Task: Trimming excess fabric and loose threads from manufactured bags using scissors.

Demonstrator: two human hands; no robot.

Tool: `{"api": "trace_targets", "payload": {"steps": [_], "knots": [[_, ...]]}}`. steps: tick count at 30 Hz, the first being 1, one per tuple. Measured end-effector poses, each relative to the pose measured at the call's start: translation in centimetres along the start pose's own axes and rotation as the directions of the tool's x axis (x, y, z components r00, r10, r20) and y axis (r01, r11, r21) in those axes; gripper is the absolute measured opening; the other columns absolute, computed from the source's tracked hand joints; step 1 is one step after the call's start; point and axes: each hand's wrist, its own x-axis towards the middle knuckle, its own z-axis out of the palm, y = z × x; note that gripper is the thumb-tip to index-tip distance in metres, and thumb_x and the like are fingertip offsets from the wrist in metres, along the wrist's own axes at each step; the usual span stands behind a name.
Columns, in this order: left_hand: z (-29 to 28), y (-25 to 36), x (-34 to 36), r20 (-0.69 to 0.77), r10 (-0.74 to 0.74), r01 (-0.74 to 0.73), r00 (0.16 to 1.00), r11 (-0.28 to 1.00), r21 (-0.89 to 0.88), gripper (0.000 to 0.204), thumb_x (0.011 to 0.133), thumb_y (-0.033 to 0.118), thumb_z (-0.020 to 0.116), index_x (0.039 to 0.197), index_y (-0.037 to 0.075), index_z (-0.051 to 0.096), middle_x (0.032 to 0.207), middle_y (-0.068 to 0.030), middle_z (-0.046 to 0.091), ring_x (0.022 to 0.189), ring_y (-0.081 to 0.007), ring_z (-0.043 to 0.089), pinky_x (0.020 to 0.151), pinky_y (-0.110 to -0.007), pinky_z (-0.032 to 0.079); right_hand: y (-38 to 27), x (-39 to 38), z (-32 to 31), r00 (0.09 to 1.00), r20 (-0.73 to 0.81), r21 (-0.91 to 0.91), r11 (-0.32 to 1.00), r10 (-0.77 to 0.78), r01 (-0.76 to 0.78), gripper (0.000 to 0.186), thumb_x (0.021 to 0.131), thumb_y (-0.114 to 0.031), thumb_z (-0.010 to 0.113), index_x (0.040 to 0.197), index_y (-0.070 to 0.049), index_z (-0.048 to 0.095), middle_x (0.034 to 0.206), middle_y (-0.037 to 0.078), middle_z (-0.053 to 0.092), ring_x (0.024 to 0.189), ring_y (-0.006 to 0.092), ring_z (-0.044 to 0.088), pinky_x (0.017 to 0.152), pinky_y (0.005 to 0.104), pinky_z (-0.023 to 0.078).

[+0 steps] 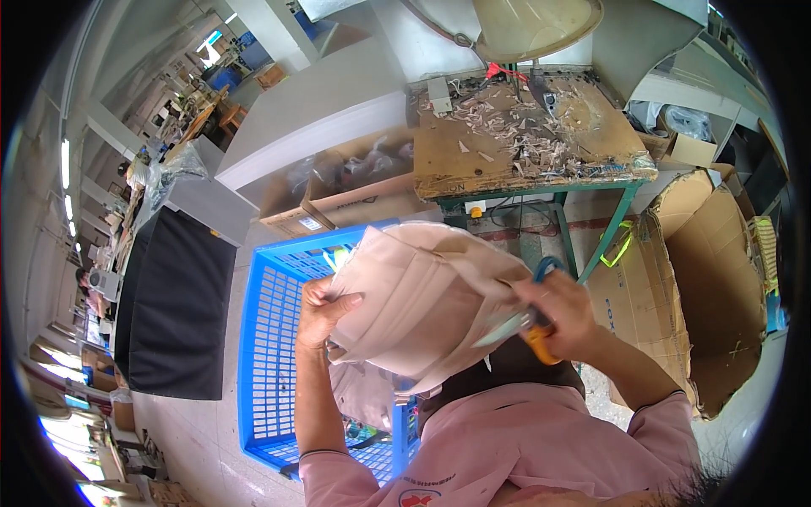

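Note:
A beige sewn fabric piece, rounded in outline with seams and folded layers, is held up in front of my body. My left hand grips its left edge, the thumb lying on top of the cloth. At the right edge, my right hand is closed around scissors with a blue and an orange handle loop. Motion smears the right hand and the blades, which point left across the lower right of the fabric. Whether the blades touch the cloth I cannot tell.
Behind the fabric stands a blue plastic basket with more pale cloth inside. A worktable strewn with beige scraps is ahead. An open cardboard box sits at the right, and a black-covered block at the left.

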Motion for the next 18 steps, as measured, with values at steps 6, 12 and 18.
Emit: {"api": "trace_targets", "payload": {"steps": [6,12,18], "knots": [[-0.1,0.3,-0.3,0.03,0.012,-0.013,0.999,1.0,0.023,0.021,0.064,0.0,0.068,0.084,-0.001,0.063,0.072,-0.0018,0.062,0.063,-0.0072,0.054,0.059,-0.021,0.044,1.5,2.0,-3.7,0.932,-0.027,0.114,0.927,0.362,-0.357,0.065,0.054,-0.02,0.078,0.111,-0.008,0.049,0.077,0.007,0.051,0.062,0.0195,0.048,0.056,0.0293,0.042],[0.7,1.6,0.2,0.103,-0.03,0.025,0.994,0.998,0.05,0.021,0.064,-0.001,0.067,0.085,-0.001,0.064,0.072,-0.0003,0.061,0.063,-0.0056,0.053,0.058,-0.02,0.044,2.1,5.1,-5.7,0.907,0.244,0.029,0.933,0.342,-0.359,0.069,0.054,-0.029,0.078,0.113,-0.009,0.047,0.089,0.011,0.052,0.075,0.023,0.055,0.065,0.0329,0.048],[2.4,2.4,0.8,0.217,-0.029,0.009,0.976,0.995,0.095,0.019,0.066,-0.003,0.065,0.085,-0.001,0.064,0.073,-0.0004,0.062,0.064,-0.0058,0.053,0.059,-0.02,0.044,2.3,8.8,-7.1,0.867,0.449,-0.046,0.975,0.216,-0.22,0.065,0.056,-0.034,0.076,0.109,-0.007,0.049,0.081,0.01,0.053,0.073,0.0247,0.054,0.067,0.0345,0.045]]}}
